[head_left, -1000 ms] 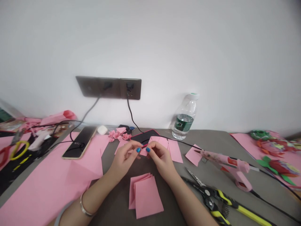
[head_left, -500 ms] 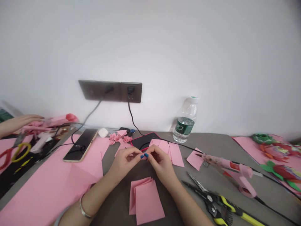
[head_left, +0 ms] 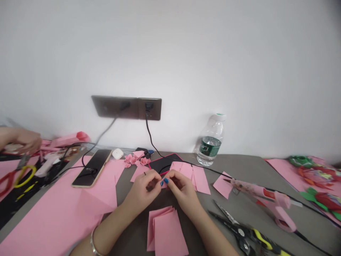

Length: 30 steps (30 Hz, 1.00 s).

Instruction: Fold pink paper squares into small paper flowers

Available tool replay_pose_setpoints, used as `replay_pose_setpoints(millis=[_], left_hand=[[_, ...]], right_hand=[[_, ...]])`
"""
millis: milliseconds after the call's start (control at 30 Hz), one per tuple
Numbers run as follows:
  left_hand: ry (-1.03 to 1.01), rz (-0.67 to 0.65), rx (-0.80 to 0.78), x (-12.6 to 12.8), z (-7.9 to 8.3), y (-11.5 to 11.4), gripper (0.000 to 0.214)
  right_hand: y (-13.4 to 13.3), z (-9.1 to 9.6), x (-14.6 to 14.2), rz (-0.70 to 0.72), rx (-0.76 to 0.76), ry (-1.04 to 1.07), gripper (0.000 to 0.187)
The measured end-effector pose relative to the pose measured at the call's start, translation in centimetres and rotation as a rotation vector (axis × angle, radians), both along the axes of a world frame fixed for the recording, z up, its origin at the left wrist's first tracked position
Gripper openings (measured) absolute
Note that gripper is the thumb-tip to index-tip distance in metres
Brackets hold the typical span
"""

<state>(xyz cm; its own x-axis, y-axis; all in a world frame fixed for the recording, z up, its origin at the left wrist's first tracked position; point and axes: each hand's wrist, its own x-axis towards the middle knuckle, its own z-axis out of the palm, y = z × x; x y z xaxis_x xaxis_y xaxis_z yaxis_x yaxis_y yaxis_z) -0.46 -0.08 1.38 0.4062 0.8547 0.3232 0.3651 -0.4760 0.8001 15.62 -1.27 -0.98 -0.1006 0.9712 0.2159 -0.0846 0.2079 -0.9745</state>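
My left hand (head_left: 144, 190) and my right hand (head_left: 183, 190) meet in the middle of the table. Thumbs and forefingers of both are pinched on a small piece of pink paper (head_left: 164, 185), mostly hidden by the fingers. Below them lies a stack of folded pink paper (head_left: 169, 231). Just beyond the right hand, cut pink sheets (head_left: 200, 177) lie partly over a black pad with a pink edge (head_left: 170, 159). Several small folded pink paper flowers (head_left: 133, 160) sit beyond the left hand.
At right are a pink glue gun (head_left: 266, 195) with its cord, black-and-yellow scissors (head_left: 239, 231) and coloured paper flowers (head_left: 323, 199). A water bottle (head_left: 210, 144) stands by the wall. A phone (head_left: 93, 169) rests on pink paper (head_left: 64, 213). Another person's hand (head_left: 26, 139) is at far left.
The view has tipped up a little, so everything sits slightly lower. My fingers still pinch the paper, slightly shifted. The other person's hand has drawn left and curled.
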Motion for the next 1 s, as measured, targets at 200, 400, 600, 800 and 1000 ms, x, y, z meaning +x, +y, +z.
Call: replay_pose_setpoints(millis=[200,400,600,800,1000], left_hand=[[-0.033,-0.031,-0.009,0.10,-0.15,0.09,0.012],[-0.010,0.024,0.023,0.23,-0.49,0.01,0.018],[0.021,0.063,0.051,0.15,-0.68,0.23,0.015],[0.014,0.083,0.028,0.26,-0.51,0.12,0.015],[0.037,0.129,0.064,0.18,-0.65,0.08,0.018]], right_hand=[[0.04,0.21,0.05,-0.002,0.015,0.024,0.021],[0.02,0.23,-0.10,-0.004,-0.022,0.012,0.021],[0.23,-0.08,-0.13,-0.025,-0.069,0.043,0.025],[0.22,0.09,-0.13,-0.011,-0.050,0.029,0.023],[0.00,0.21,-0.32,-0.067,0.000,-0.006,0.022]])
